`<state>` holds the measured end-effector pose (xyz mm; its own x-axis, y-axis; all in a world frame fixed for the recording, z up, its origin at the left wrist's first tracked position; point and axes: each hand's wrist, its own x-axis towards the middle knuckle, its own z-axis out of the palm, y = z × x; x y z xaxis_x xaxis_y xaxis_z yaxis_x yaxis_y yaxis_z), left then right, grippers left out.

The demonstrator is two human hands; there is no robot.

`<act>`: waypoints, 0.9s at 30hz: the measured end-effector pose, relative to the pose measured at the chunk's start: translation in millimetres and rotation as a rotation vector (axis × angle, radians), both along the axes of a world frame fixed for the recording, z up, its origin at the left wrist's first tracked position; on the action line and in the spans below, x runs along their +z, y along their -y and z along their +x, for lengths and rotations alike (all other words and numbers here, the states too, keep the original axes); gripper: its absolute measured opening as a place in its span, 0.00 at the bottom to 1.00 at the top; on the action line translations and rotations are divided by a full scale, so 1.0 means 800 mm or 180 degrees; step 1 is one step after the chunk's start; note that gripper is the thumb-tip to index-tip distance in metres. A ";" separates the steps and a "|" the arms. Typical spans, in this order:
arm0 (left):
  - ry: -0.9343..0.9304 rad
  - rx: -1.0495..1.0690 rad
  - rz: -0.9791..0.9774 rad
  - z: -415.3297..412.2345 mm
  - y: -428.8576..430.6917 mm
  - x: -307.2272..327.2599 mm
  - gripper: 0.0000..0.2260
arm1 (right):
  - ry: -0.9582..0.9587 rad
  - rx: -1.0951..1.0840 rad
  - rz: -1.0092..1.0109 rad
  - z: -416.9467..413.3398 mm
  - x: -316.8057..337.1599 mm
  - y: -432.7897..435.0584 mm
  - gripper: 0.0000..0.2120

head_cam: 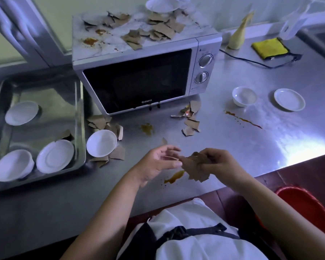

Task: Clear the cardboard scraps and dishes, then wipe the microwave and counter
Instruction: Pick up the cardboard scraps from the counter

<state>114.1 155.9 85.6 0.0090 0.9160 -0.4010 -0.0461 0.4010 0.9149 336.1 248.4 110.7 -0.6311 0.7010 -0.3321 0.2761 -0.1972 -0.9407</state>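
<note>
Stainless steel forms the long counter point(233, 151), its brushed top glaring with light at three o'clock and marked with brown sauce smears point(174, 176), one of them just under the hands. At six o'clock, near the counter's front edge, the right hand point(219, 164) grips a bunch of torn brown cardboard scraps point(191, 166), fingers curled round them. The left hand point(158, 164) sits just beside the bunch at its nine o'clock, fingers relaxed and apart, holding nothing. A red plastic bucket point(304, 209) stands on the dark floor at four o'clock. At nine o'clock a rectangular steel tray point(36, 182) holds three white dishes and one scrap. A round white bowl point(101, 142) sits just beside the tray's right rim among more scraps. Loose scraps point(190, 119) lie at twelve o'clock, before the silver microwave oven point(139, 79), whose dark door reads "Galanz". Its marbled top carries many scraps, orange-brown stains and white dishes. At two o'clock stand a small white bowl point(244, 96) and a white saucer point(289, 99). Beyond them, near the pale wall, lie a folded yellow cloth point(269, 46) and a black power cord point(251, 61).
</note>
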 end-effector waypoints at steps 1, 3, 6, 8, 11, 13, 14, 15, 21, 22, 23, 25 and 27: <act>-0.0131 0.0233 -0.0136 -0.004 -0.010 -0.006 0.20 | 0.0023 -0.0105 -0.0038 0.011 -0.002 -0.010 0.10; -0.0772 0.0786 -0.0560 -0.008 -0.037 -0.027 0.19 | 0.0060 -0.0352 -0.0076 0.033 -0.006 -0.028 0.09; -0.1718 0.1106 -0.1182 -0.006 -0.078 -0.065 0.22 | 0.0085 -0.0728 -0.0204 0.064 -0.018 -0.056 0.09; -0.2186 0.1088 -0.1434 0.000 -0.101 -0.083 0.30 | 0.0013 -0.0909 -0.0347 0.080 -0.025 -0.073 0.08; -0.2917 0.1076 -0.1768 0.015 -0.125 -0.099 0.34 | -0.0121 -0.1087 -0.0652 0.100 -0.036 -0.096 0.08; -0.3215 0.1172 -0.1849 0.025 -0.134 -0.104 0.30 | -0.0145 -0.1089 -0.0801 0.110 -0.041 -0.109 0.07; -0.3240 0.1259 -0.1848 0.029 -0.137 -0.105 0.27 | -0.0144 -0.1102 -0.0866 0.114 -0.044 -0.116 0.08; -0.3188 0.1359 -0.1849 0.031 -0.140 -0.107 0.23 | -0.0152 -0.1120 -0.0935 0.117 -0.047 -0.121 0.08; -0.2943 0.1831 -0.1898 0.031 -0.149 -0.108 0.09 | -0.0216 -0.1089 -0.1231 0.129 -0.057 -0.145 0.08; -0.3008 0.1773 -0.1873 0.033 -0.147 -0.105 0.08 | -0.0224 -0.1073 -0.1257 0.131 -0.057 -0.147 0.08; -0.3063 0.1673 -0.1854 0.037 -0.146 -0.099 0.08 | -0.0237 -0.1052 -0.1274 0.133 -0.056 -0.150 0.08; -0.3079 0.1602 -0.1794 0.050 -0.143 -0.084 0.05 | -0.0244 -0.0991 -0.1301 0.137 -0.059 -0.155 0.08; -0.2850 0.1686 -0.1647 0.073 -0.142 -0.062 0.04 | -0.0218 -0.0963 -0.1309 0.142 -0.062 -0.161 0.09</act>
<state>172.2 269.3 36.2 -0.8023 0.4451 -0.3977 0.2605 0.8606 0.4376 449.3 377.5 60.8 -0.4501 0.6758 -0.5838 0.0898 -0.6162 -0.7825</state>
